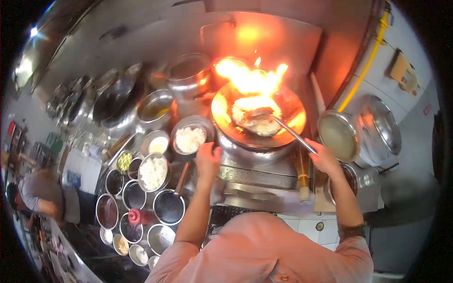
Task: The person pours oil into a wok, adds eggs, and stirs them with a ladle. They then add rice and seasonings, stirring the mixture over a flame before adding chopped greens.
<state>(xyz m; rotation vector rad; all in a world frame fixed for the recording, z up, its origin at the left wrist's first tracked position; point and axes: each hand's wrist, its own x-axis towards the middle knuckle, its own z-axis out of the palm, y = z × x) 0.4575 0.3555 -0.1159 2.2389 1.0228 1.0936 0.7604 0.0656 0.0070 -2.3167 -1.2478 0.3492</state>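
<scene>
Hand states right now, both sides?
Left hand: by the wok; open or closed, and whether it grips anything, can't be told.
Right hand: closed, holding the ladle by its handle.

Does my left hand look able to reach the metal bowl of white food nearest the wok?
Probably yes: the left hand is right by the metal bowl, and nothing visible seems to block the way.
</scene>
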